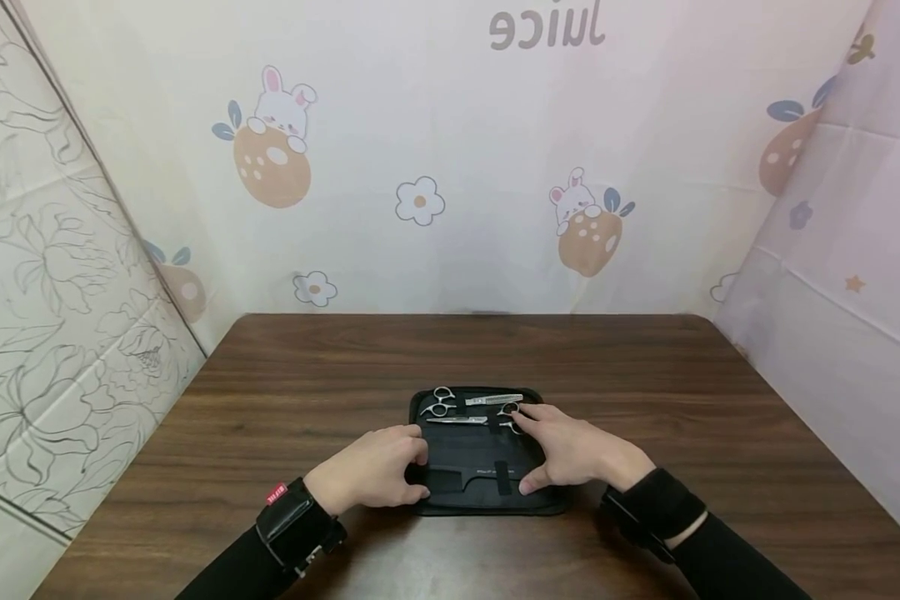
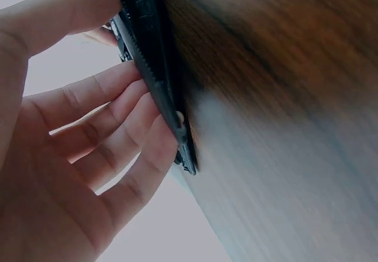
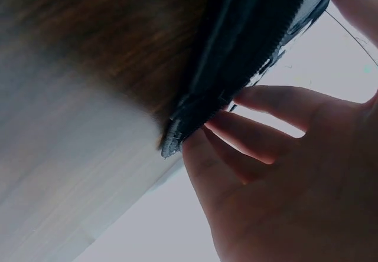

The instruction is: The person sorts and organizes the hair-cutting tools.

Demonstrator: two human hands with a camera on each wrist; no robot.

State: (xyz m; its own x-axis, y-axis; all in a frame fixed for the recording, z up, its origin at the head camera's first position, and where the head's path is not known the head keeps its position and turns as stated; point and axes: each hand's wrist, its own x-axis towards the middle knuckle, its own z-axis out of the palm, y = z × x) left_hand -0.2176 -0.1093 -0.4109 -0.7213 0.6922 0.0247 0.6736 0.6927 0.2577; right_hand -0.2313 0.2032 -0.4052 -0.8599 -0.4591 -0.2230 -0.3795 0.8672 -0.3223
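Observation:
A black zip case [image 1: 457,450] lies opened flat on the table. Near its far edge, thinning scissors [image 1: 493,400] are tucked in with their finger rings at the left. Just below them, a second pair of scissors [image 1: 457,420] has its rings at the right. Across the near part lies a black comb [image 1: 446,481], under a strap. My left hand [image 1: 378,467] rests at the case's left edge, its fingertips touching the zipped rim [image 2: 156,88]. Over the right side, my right hand [image 1: 581,446] spreads its fingers, covering part of the lower scissors' rings; its fingers touch the rim [image 3: 236,67].
The brown wooden table [image 1: 330,358] extends around the case on all sides. A printed curtain [image 1: 450,125] hangs behind its far edge, with further patterned sheets at left and right. Black wrist bands [image 1: 297,523] sit on both wrists.

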